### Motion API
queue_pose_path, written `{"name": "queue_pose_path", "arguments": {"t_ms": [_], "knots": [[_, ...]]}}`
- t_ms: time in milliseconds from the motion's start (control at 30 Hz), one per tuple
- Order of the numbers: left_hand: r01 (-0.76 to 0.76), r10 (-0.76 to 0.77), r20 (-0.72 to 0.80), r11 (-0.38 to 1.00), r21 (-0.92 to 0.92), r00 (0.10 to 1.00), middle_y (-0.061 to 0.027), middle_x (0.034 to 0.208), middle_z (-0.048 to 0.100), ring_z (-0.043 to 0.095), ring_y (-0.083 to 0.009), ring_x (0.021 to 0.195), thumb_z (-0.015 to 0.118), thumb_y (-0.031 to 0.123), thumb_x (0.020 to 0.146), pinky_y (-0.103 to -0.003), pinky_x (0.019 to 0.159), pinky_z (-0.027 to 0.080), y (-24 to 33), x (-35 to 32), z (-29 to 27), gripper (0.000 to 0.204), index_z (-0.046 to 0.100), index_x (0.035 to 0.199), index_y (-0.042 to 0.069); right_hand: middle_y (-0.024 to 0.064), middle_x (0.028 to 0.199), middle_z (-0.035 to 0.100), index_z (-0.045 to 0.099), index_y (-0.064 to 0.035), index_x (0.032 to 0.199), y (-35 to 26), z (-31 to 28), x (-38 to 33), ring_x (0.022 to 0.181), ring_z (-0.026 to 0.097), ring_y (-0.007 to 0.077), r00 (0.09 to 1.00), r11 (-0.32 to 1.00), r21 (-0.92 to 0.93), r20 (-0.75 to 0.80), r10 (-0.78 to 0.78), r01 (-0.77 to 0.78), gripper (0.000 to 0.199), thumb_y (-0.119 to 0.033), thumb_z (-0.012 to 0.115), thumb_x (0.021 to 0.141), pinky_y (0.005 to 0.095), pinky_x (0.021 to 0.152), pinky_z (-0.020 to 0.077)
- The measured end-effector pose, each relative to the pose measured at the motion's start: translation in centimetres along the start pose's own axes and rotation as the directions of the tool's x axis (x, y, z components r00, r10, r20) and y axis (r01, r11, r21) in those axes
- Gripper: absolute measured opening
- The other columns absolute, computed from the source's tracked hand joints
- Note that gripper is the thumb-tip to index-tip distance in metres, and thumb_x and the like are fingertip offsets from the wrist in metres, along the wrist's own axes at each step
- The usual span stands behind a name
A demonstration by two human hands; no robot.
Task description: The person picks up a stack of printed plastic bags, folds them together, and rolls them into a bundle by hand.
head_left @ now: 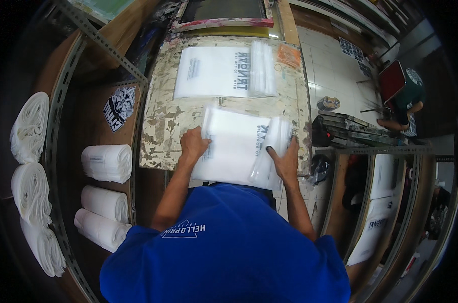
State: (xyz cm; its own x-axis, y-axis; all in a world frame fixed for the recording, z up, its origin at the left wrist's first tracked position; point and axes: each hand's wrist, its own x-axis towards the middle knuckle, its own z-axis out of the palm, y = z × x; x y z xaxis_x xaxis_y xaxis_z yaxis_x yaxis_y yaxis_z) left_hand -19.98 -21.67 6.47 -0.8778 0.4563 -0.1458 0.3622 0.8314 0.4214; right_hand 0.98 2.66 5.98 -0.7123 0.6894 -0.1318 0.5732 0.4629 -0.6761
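A stack of white printed plastic bags lies at the near edge of the worn table, partly overhanging toward my body. My left hand grips its left edge, fingers curled. At the other side, my right hand holds the stack by its right edge, where a clear, crinkled strip is bunched or folded over; the thumb presses on top and the other fingers are mostly hidden. Farther back on the table lies a second stack of similar bags, flat, with a folded clear strip along its right side.
An orange packet sits at the table's far right corner. Beyond stands a screen-printing frame. Rolled white bags fill shelves on the left. More shelving holds printed bags on the right. Another person is at the far right.
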Motion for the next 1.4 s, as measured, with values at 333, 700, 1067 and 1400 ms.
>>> {"name": "queue_pose_path", "arguments": {"t_ms": [333, 700, 1067, 1400], "knots": [[-0.083, 0.072, -0.123, 0.993, -0.086, 0.99, -0.0265, 0.076, 0.066, 0.066, -0.0454, 0.075, 0.065, 0.012, 0.076, -0.053, 0.071, 0.052, 1.0, 0.2, 0.3, 0.014, 0.063, 0.079, -0.002, 0.0133, 0.126, 0.06, 0.062, -0.0025, 0.122, -4.6, 2.1, 2.2, 0.134, 0.04, 0.0357, 0.845, 0.737, -0.44, 0.107, -0.524, 0.513, 0.058, -0.028, 0.079, 0.073, 0.0643, 0.113, 0.0174], [-0.01, -0.009, -0.091, 0.979, -0.205, 0.996, -0.0242, 0.082, 0.069, 0.066, -0.0447, 0.08, 0.067, 0.014, 0.076, -0.05, 0.075, 0.053, -2.1, 1.2, 1.1, 0.02, 0.068, 0.089, 0.0, 0.0285, 0.136, 0.042, 0.05, 0.0006, 0.132, -1.8, 1.6, 1.7, 0.121, 0.045, 0.042, 0.949, 0.96, -0.265, -0.269, -0.165, 0.092, 0.072, -0.012, 0.076, 0.066, 0.0557, 0.107, 0.0305], [0.026, -0.031, -0.032, 0.986, -0.164, 0.999, -0.0241, 0.086, 0.069, 0.067, -0.0433, 0.084, 0.064, 0.014, 0.076, -0.049, 0.079, 0.053, -2.1, 1.8, 1.2, 0.02, 0.069, 0.091, 0.002, 0.0222, 0.15, 0.034, 0.066, -0.007, 0.111, -3.5, 2.0, 1.7, 0.14, 0.024, 0.0479, 0.924, 0.81, -0.487, -0.011, -0.382, 0.328, 0.041, -0.021, 0.075, 0.074, 0.0682, 0.103, 0.0242], [0.021, -0.032, -0.065, 0.986, -0.163, 0.997, -0.0247, 0.084, 0.069, 0.066, -0.0443, 0.082, 0.064, 0.013, 0.076, -0.051, 0.077, 0.053, -2.1, 1.6, 1.1, 0.02, 0.068, 0.09, 0.001, 0.0256, 0.15, 0.034, 0.068, -0.0023, 0.099, -2.9, 1.6, 2.5, 0.141, 0.024, 0.0506, 0.949, 0.818, -0.491, 0.069, -0.308, 0.301, 0.037, -0.011, 0.073, 0.064, 0.0717, 0.1, 0.0271]]}}
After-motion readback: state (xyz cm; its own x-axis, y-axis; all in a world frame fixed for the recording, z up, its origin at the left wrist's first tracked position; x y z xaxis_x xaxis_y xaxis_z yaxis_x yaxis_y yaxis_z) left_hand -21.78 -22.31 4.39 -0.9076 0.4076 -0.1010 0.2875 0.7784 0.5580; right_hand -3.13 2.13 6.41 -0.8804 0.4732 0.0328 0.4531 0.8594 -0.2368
